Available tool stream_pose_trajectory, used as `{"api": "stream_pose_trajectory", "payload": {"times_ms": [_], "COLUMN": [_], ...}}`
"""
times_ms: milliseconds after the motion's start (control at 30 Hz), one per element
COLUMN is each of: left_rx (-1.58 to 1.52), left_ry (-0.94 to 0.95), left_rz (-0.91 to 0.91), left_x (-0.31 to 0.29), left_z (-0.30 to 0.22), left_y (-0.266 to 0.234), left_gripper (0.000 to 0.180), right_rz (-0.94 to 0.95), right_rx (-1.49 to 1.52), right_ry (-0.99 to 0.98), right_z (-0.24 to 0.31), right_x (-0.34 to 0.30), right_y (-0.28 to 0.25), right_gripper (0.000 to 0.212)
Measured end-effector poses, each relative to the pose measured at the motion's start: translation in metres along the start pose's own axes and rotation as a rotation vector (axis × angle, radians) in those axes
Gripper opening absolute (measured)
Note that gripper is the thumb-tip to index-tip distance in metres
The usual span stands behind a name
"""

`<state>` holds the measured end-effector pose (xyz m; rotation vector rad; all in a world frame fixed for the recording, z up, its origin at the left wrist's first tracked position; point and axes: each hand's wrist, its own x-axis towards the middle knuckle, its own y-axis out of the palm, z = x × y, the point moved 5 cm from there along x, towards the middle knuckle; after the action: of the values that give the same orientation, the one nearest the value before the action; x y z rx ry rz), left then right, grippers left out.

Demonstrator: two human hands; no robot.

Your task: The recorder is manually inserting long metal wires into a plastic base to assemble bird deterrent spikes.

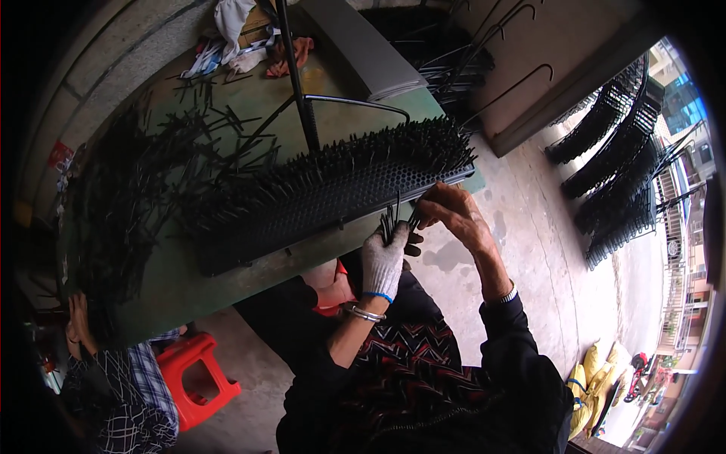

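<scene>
A long black perforated panel lies slanted across the table, with dense rows of short black sticks standing up from its far part and left end. Just off its near right edge, my left hand, in a whitish knit glove with dark fingertips, is closed around a small bunch of thin black sticks. My bare right hand is beside it, its fingers pinched together at the bunch's right side on thin black sticks. How many sticks it grips is hidden by the fingers.
Loose black sticks cover the left of the green table. A dark upright pole rises behind the panel. Grey sheets and rags lie at the back. Another person's hand and a red stool are at left.
</scene>
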<state>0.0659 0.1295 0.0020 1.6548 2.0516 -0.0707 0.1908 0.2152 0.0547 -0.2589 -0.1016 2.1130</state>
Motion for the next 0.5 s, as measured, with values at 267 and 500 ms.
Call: {"api": "stream_pose_trajectory", "payload": {"times_ms": [267, 500], "left_rx": [-0.246, -0.537], "left_ry": [-0.111, -0.245], "left_rz": [-0.051, 0.044], "left_x": [0.013, 0.017], "left_z": [0.009, 0.027], "left_y": [-0.012, -0.005], "left_gripper": [0.025, 0.025], "right_rz": [-0.614, -0.729], "right_rx": [-0.338, -0.498], "right_ry": [-0.257, -0.433], "right_z": [0.024, 0.031], "right_x": [-0.002, 0.013], "right_y": [-0.041, -0.039], "right_gripper": [0.008, 0.009]}}
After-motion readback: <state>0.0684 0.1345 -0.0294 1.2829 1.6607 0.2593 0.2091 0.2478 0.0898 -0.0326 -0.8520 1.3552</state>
